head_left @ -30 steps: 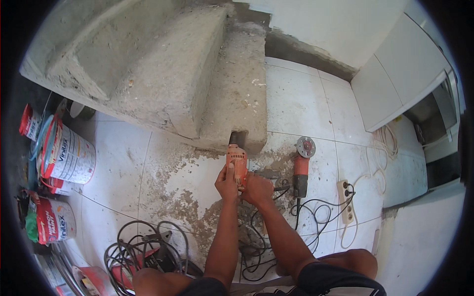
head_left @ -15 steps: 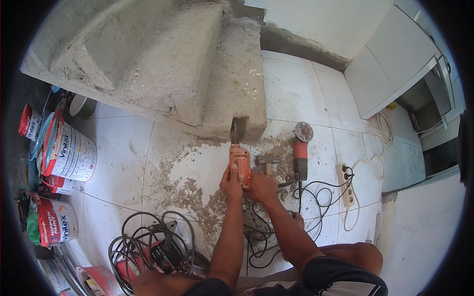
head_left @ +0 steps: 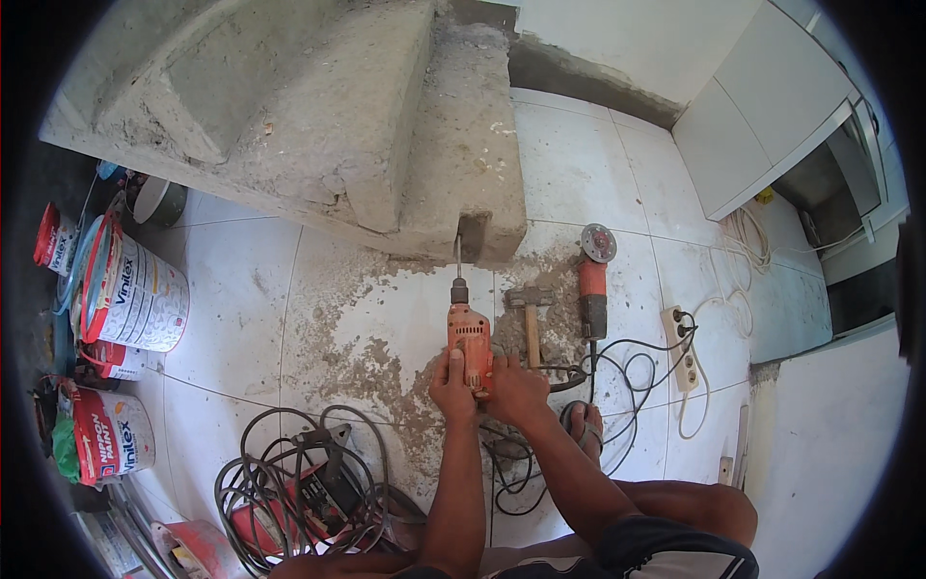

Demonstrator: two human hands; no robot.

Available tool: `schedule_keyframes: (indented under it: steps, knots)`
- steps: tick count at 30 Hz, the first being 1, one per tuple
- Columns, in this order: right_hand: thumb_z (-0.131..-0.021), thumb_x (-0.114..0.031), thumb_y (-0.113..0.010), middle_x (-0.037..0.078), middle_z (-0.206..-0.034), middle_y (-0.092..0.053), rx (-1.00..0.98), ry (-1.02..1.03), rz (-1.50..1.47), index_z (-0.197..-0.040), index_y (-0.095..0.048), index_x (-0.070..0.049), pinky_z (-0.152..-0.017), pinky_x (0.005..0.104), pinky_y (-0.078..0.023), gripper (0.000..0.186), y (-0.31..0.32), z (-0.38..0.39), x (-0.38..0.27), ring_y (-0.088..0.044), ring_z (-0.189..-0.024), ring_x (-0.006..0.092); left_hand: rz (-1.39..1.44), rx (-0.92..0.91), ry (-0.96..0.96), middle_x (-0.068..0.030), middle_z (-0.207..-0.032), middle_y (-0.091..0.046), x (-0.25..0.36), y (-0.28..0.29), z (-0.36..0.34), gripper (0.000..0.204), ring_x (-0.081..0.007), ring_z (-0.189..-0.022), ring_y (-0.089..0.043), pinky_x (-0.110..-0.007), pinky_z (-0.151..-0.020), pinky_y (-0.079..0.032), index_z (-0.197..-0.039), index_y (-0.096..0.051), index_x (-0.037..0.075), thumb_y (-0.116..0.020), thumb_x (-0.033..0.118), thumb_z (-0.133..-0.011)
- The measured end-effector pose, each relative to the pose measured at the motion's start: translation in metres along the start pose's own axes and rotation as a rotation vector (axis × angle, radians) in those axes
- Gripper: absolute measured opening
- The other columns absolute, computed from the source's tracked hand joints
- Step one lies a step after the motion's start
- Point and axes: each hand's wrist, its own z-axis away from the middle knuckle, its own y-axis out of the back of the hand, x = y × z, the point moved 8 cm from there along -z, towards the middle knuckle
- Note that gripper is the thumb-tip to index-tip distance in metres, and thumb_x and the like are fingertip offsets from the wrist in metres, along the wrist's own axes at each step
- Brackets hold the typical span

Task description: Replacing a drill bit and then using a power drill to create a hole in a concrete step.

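Observation:
An orange power drill points away from me, its long thin bit reaching to the notch cut in the lowest concrete step. My left hand is closed around the drill's left side, thumb along the body. From the right, my right hand grips its rear, fingers wrapped round the handle. Just beside the right hand, a hammer with a wooden handle lies on the floor. Further right is a red and black angle grinder with its disc toward the far side.
Grey rubble and dust cover the tiles below the step. A coiled-cable red machine sits at lower left, paint buckets along the left. At right are a white power strip, black cords and a white cabinet.
The drill has come back toward me, so its bit, earlier mostly inside the notch, now shows nearly whole. Both hands stay on it. More of the hammer's handle and my right foot shows.

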Motion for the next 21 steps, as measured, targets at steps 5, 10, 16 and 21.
schedule_keyframes:
  steps: [5, 10, 16, 21]
  knots:
    - [-0.070, -0.042, -0.084, 0.018, -0.120, -0.065, -0.161, 0.024, -0.047, -0.124, -0.061, -0.002, -0.092, 0.0497, -0.056, 0.071, -0.009, 0.000, -0.005, -0.069, -0.109, 0.0370, 0.055, 0.013, 0.037, -0.0118, -0.107, -0.071, 0.000, 0.016, 0.007, 0.037, -0.0211, -0.083, -0.072, -0.035, -0.069, -0.060, -0.122, -0.064, -0.003, -0.061, 0.029, -0.104]
    - [-0.072, -0.043, -0.082, 0.019, -0.118, -0.068, -0.316, 0.144, 0.025, -0.122, -0.063, -0.003, -0.091, 0.0487, -0.057, 0.067, -0.006, 0.000, -0.023, -0.069, -0.110, 0.0348, 0.137, 0.028, 0.101, -0.0128, -0.108, -0.071, 0.003, 0.028, 0.018, 0.038, -0.0221, -0.087, -0.072, -0.035, -0.075, -0.060, -0.123, -0.063, -0.003, -0.060, 0.030, -0.105]
    - [-0.075, -0.047, -0.082, 0.015, -0.119, -0.069, -0.329, 0.334, 0.168, -0.120, -0.064, -0.004, -0.092, 0.0474, -0.056, 0.065, 0.007, -0.004, -0.014, -0.069, -0.109, 0.0361, 0.070, 0.035, -0.014, -0.0128, -0.106, -0.071, 0.019, 0.077, -0.015, 0.035, -0.0222, -0.088, -0.071, -0.035, -0.078, -0.060, -0.117, -0.065, -0.003, -0.062, 0.029, -0.104]
    - [-0.075, -0.031, -0.080, 0.014, -0.098, -0.075, -0.439, 0.564, 0.510, -0.112, -0.071, -0.006, -0.081, 0.0440, -0.059, 0.045, 0.071, 0.014, 0.063, -0.074, -0.097, 0.0296, -0.024, 0.139, -0.087, -0.0131, -0.104, -0.070, 0.063, 0.112, -0.029, 0.031, -0.0229, -0.088, -0.071, -0.035, -0.077, -0.059, -0.111, -0.066, -0.002, -0.065, 0.027, -0.102]
